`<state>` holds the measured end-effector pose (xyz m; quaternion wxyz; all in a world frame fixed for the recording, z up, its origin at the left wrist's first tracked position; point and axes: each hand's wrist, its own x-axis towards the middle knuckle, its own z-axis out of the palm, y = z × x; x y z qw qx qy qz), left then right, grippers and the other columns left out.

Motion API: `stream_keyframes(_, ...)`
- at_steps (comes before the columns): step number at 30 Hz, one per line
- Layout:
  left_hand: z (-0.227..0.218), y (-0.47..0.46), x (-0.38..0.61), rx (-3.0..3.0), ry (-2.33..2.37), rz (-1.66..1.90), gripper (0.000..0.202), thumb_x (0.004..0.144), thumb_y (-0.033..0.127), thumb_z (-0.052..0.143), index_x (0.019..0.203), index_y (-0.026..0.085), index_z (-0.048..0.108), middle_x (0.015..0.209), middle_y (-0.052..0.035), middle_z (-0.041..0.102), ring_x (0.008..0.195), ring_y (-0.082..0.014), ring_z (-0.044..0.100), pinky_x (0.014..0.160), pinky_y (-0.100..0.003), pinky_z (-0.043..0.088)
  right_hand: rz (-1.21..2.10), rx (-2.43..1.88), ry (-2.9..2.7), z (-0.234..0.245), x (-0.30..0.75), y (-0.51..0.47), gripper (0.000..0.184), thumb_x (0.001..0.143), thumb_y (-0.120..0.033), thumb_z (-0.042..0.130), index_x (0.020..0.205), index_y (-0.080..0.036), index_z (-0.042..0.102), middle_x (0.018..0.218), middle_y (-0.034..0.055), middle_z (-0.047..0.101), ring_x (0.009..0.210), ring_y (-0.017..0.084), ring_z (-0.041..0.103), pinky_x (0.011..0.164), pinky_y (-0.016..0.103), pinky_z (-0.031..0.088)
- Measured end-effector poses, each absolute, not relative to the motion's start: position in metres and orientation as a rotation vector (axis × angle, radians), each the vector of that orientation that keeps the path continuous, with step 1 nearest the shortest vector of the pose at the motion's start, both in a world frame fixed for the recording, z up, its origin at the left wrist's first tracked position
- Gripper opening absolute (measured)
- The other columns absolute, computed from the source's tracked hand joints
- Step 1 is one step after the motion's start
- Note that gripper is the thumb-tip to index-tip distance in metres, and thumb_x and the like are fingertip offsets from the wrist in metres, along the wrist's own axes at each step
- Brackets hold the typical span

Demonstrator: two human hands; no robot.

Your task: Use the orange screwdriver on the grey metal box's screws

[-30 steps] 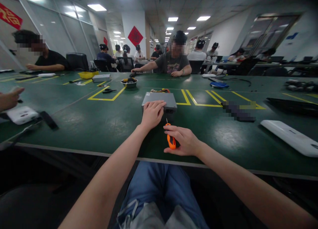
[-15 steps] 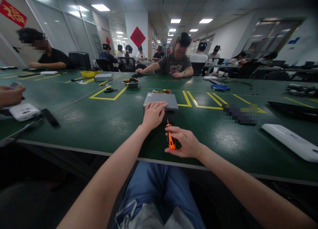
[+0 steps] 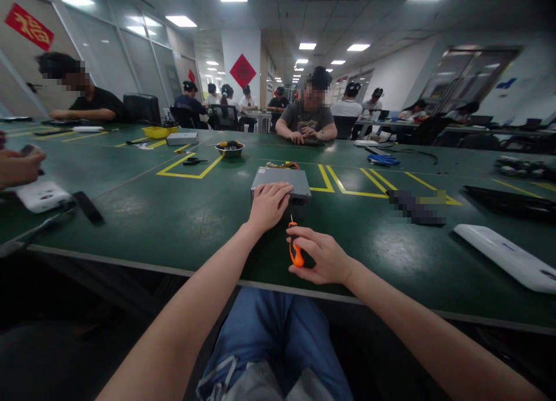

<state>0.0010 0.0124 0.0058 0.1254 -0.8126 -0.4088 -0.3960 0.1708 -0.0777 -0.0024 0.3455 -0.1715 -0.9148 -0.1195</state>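
My left hand [image 3: 269, 206] lies flat on top of a grey metal box [image 3: 281, 177], near its front edge, with the fingers extended. A few coloured wires show behind the box. My right hand [image 3: 322, 255] grips an orange-handled screwdriver [image 3: 295, 252] just in front of the box. Its thin metal shaft points up and away from me, and its tip is close to the box's front edge without touching it. My fingers hide part of the handle.
The box stands on a long green workbench [image 3: 130, 215] marked with yellow tape. A steel bowl [image 3: 229, 149], scissors [image 3: 194, 161] and a white panel [image 3: 506, 258] lie on it. A co-worker's hand [image 3: 19, 169] is at the far left, and another co-worker [image 3: 306, 114] sits opposite.
The screwdriver has rolled slightly in my right fingers, and my head has tilted a little upward. The co-worker opposite has drawn both hands together. My left hand stays on the box.
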Motion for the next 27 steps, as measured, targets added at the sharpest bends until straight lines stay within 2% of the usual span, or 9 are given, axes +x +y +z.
stream_keyframes(3,0.0043,0.0134,0.0011,-2.348,-1.192,-1.136,0.030,0.094,0.028,0.034,0.117,0.028,0.054,0.123,0.0000,0.058,0.115,-0.0163,0.048,0.096,-0.036,0.029,-0.371,-0.445,-2.478,0.0027,0.1694,-0.0798,0.039,0.086,-0.036,0.047,0.118,-0.015,0.045,0.118,0.0185,0.050,0.100,0.023,0.059,0.076,0.034,0.053)
stream_keyframes(6,0.0038,0.0132,0.0006,-2.345,-1.186,-1.116,0.031,0.094,0.027,0.034,0.119,0.028,0.052,0.125,-0.0001,0.056,0.116,-0.0162,0.048,0.096,-0.036,0.029,-0.444,-0.442,-2.440,0.0018,0.1693,-0.0795,0.034,0.085,-0.035,0.048,0.112,-0.015,0.048,0.114,0.0176,0.054,0.095,0.022,0.061,0.072,0.033,0.053)
stream_keyframes(9,0.0046,0.0119,-0.0004,-2.356,-1.184,-1.093,0.033,0.093,0.025,0.034,0.122,0.028,0.050,0.126,-0.0006,0.055,0.117,-0.0164,0.047,0.097,-0.036,0.029,-0.392,-0.432,-2.339,-0.0040,0.1711,-0.0772,0.031,0.082,-0.036,0.051,0.106,-0.016,0.045,0.110,0.0169,0.058,0.093,0.022,0.063,0.068,0.031,0.054)
stream_keyframes(16,0.0055,0.0100,-0.0014,-2.361,-1.165,-1.057,0.033,0.092,0.025,0.037,0.123,0.026,0.048,0.128,-0.0010,0.054,0.117,-0.0176,0.046,0.098,-0.036,0.028,-0.270,-0.468,-2.426,-0.0013,0.1726,-0.0785,0.043,0.083,-0.037,0.050,0.118,-0.013,0.042,0.117,0.0202,0.051,0.102,0.025,0.058,0.076,0.035,0.053)
stream_keyframes(21,0.0046,0.0103,-0.0011,-2.354,-1.168,-1.064,0.033,0.092,0.024,0.037,0.122,0.026,0.048,0.128,-0.0012,0.054,0.117,-0.0176,0.046,0.097,-0.037,0.028,-0.379,-0.470,-2.408,-0.0023,0.1713,-0.0784,0.037,0.083,-0.036,0.051,0.113,-0.015,0.047,0.112,0.0173,0.054,0.097,0.024,0.060,0.073,0.034,0.053)
stream_keyframes(27,0.0040,0.0106,-0.0009,-2.365,-1.182,-1.070,0.033,0.091,0.024,0.039,0.122,0.026,0.048,0.128,-0.0011,0.054,0.116,-0.0175,0.047,0.096,-0.036,0.029,-0.259,-0.496,-2.388,-0.0029,0.1718,-0.0771,0.045,0.082,-0.042,0.053,0.116,-0.014,0.042,0.114,0.0182,0.053,0.103,0.025,0.058,0.074,0.034,0.054)
